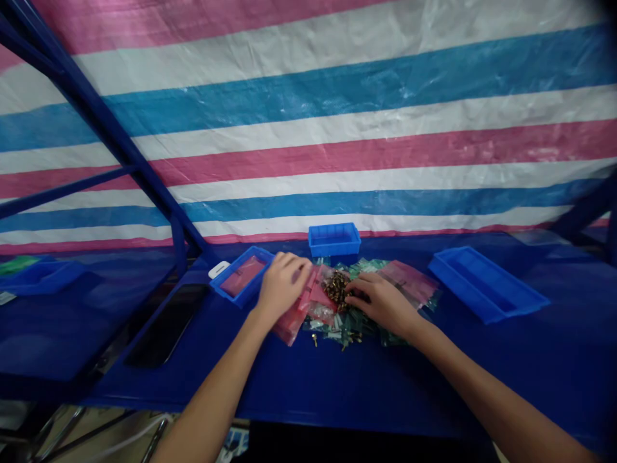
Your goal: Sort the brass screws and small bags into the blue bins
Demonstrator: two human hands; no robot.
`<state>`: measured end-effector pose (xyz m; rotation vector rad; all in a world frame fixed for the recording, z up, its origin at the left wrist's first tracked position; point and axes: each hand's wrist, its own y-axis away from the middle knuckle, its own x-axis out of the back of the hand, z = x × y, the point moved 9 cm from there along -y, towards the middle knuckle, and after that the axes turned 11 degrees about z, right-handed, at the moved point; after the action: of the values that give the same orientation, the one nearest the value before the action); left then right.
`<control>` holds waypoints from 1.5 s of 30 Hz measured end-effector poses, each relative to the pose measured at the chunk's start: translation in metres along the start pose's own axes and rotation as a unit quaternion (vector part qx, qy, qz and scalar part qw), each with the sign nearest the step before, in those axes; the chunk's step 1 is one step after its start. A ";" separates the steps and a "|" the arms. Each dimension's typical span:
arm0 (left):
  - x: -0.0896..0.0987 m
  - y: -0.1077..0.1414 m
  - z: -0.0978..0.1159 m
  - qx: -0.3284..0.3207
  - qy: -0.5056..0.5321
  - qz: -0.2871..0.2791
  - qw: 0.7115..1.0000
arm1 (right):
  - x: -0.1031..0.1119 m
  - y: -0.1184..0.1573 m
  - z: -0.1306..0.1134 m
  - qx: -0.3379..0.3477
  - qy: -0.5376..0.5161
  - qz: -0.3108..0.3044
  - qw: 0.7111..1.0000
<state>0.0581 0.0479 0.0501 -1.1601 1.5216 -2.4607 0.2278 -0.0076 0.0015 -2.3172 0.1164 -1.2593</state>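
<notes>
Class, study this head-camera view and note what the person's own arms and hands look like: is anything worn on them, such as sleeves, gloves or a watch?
Neither arm wears anything: the left forearm and right forearm are bare, with no sleeve, cuff or watch in view. The left hand and right hand are ungloved, with no bracelet showing. Any small ring would be hard to tell at this size.

Small-parts workshop or packing station, not a home. This is indicated by a blue-covered workbench (385,386), backed by a pink, white and blue striped woven plastic tarpaulin (308,128) and framed by dark blue steel racking (96,109). Shallow blue plastic trays (486,283) are set along the bench, with small brass fittings (336,289) and pink plastic bags (409,283) heaped between them.
</notes>
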 end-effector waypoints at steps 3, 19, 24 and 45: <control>-0.025 0.014 0.039 -0.035 0.062 -0.052 0.996 | -0.002 0.000 -0.002 -0.005 -0.008 -0.005 1.000; -0.018 0.011 0.033 -0.019 0.021 -0.048 0.998 | -0.006 0.000 0.002 -0.003 0.037 -0.045 0.998; -0.021 0.012 0.035 -0.026 0.023 -0.062 0.997 | -0.009 0.001 0.003 -0.012 0.054 -0.047 0.997; -0.036 0.023 0.060 -0.074 0.085 -0.118 0.987 | 0.005 -0.001 0.007 -0.008 0.023 0.040 0.999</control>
<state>0.1119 0.0044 0.0263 -1.2468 1.7303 -2.7019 0.2364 -0.0057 0.0021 -2.2738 0.2324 -1.2773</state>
